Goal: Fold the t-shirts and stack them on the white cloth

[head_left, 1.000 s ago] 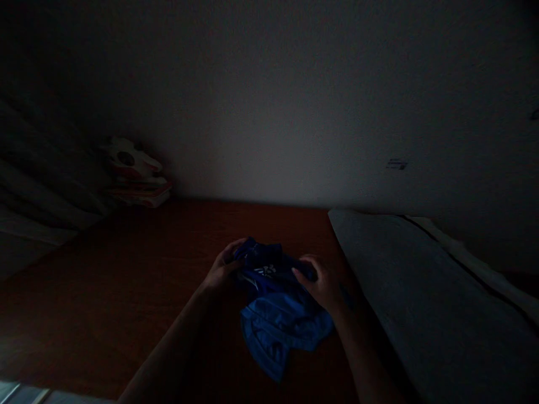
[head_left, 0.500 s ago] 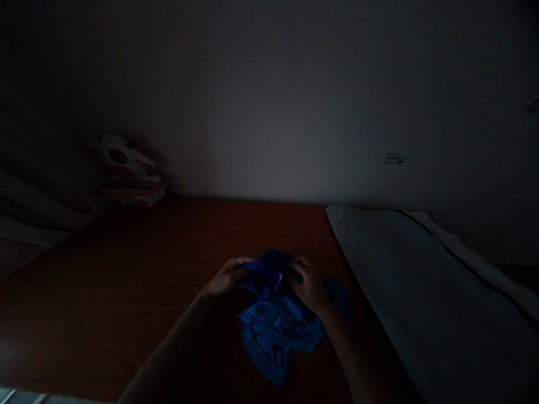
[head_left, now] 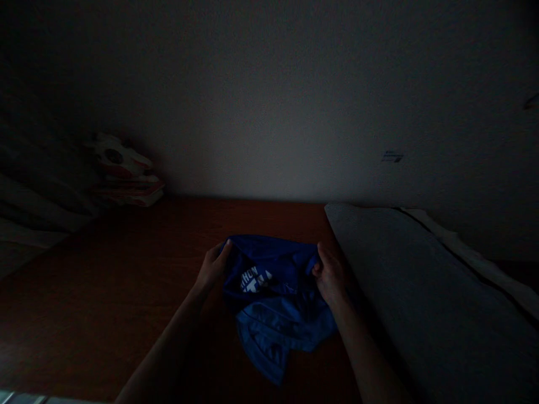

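Observation:
Dim light makes details hard to see. A blue cloth garment [head_left: 273, 258] with white printed lettering is stretched between my two hands, its kind unclear. My left hand [head_left: 213, 264] pinches its upper left corner, thumb on top. On the other side, my right hand [head_left: 329, 273] has its fingers curled round the upper right corner. Below the stretched part, lighter blue cloth [head_left: 290, 325] lies crumpled on the brown wooden surface, one pointed flap toward me. Whether the two blues belong to one piece I cannot tell.
A grey padded mat or blanket [head_left: 404, 280] with a pale edge lies along the right. At the far left corner a white and red cow-like toy [head_left: 120, 157] sits on books or boxes [head_left: 130, 191]. A grey wall [head_left: 269, 112] rises behind, with a curtain [head_left: 33, 185] at left.
My hands have moved apart, the right one outward to the right and the left slightly left. The bunched dark blue cloth is now spread between them, showing the white lettering.

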### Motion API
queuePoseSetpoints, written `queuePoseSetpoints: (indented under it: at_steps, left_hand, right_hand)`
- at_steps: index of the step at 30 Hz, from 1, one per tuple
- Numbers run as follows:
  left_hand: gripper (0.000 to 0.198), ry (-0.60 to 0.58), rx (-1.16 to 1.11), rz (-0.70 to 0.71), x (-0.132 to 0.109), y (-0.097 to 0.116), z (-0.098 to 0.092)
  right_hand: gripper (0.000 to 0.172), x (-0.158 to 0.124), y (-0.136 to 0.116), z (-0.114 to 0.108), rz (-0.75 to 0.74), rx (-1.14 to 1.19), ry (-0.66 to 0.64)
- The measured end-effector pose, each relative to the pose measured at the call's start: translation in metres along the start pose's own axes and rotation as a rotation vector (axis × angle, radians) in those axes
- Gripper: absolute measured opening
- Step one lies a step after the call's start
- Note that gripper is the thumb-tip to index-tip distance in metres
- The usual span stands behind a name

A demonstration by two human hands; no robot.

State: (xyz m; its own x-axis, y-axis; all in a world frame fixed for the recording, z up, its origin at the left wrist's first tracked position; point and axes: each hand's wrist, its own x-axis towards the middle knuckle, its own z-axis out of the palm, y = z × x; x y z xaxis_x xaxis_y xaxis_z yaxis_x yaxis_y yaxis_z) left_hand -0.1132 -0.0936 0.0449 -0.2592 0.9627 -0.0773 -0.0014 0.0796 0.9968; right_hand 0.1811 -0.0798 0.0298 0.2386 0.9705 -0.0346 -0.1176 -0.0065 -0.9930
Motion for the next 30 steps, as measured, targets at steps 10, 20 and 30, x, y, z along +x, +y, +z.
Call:
queuePoseSetpoints:
  at_steps: [10,20,30]
  left_hand:
    - [0.053,0.125,0.627,0.202,0.000,-0.006,-0.005]
    - [0.052,-0.304,0.489,0.191,-0.004,-0.008,-0.018]
    - [0.027,0.181,0.366,0.616,0.007,-0.010,-0.011]
  right_hand:
    - [0.061,0.015,0.029,-0.012,-0.446,-0.536,0.137]
    - [0.043,0.003,0.019,-0.012,-0.369,-0.590,-0.286]
    - [0.051,0.009,0.004,-0.020,-0.272,-0.407,0.018]
